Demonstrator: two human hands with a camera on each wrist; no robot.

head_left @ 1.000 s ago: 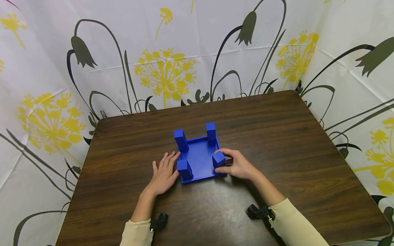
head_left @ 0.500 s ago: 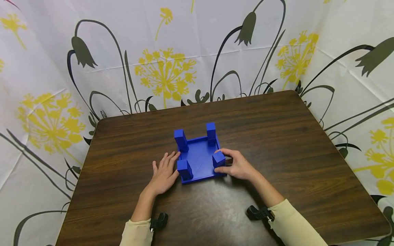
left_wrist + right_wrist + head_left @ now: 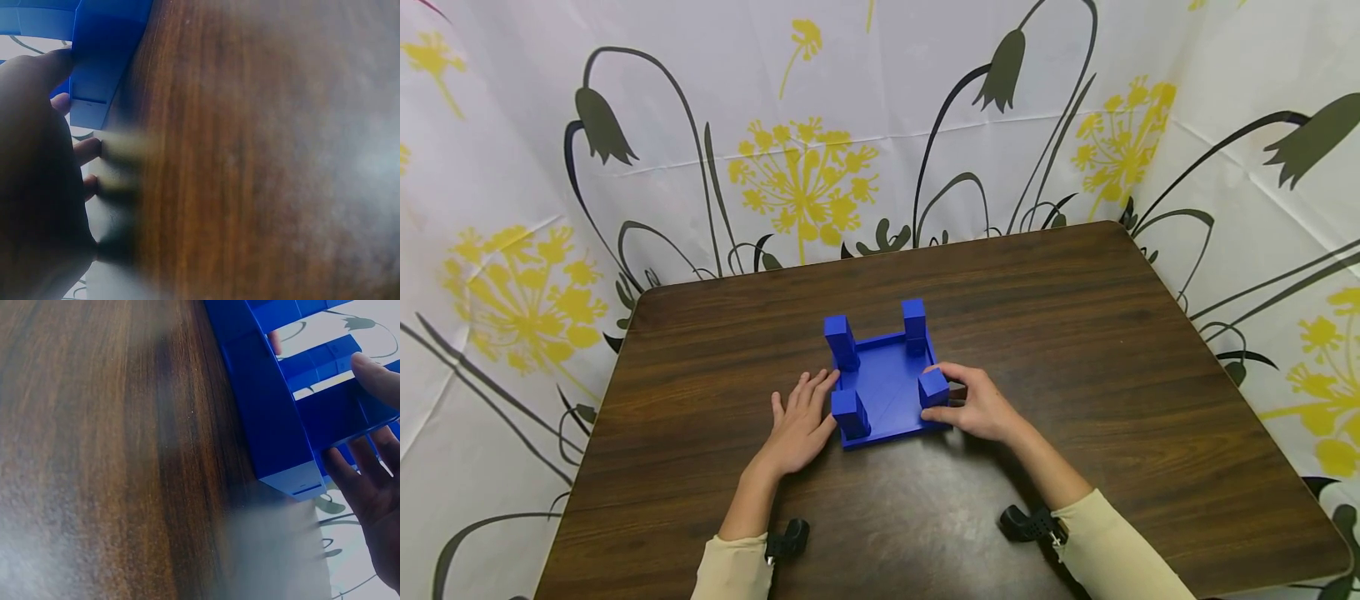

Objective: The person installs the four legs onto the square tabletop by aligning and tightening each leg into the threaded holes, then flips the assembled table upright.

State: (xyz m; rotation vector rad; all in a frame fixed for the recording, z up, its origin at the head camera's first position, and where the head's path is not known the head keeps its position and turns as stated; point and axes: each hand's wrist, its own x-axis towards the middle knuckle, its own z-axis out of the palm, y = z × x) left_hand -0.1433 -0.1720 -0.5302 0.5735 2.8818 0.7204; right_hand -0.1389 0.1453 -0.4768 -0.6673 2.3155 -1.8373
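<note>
A shallow blue square tray [image 3: 887, 379] with low walls lies on the table, and a square blue post stands upright at each corner. My right hand [image 3: 981, 406] grips the near right post [image 3: 933, 388], thumb on the near side and fingers round the far side. In the right wrist view, the thumb [image 3: 378, 380] and fingers lie on opposite sides of that post [image 3: 331, 412]. My left hand [image 3: 801, 433] rests with fingers spread beside the tray's left wall, next to the near left post [image 3: 851, 415]. Its thumb and a fingertip meet the blue side in the left wrist view.
At the back of the tray stand the far left post [image 3: 840, 340] and the far right post [image 3: 914, 325]. The brown wood-grain table [image 3: 1075, 333] extends on all sides. A white curtain [image 3: 880, 83] with printed flowers hangs behind and beside it.
My right wrist has shifted very slightly left while its grip on the post stays the same. The tray, the posts and my left hand have not visibly moved.
</note>
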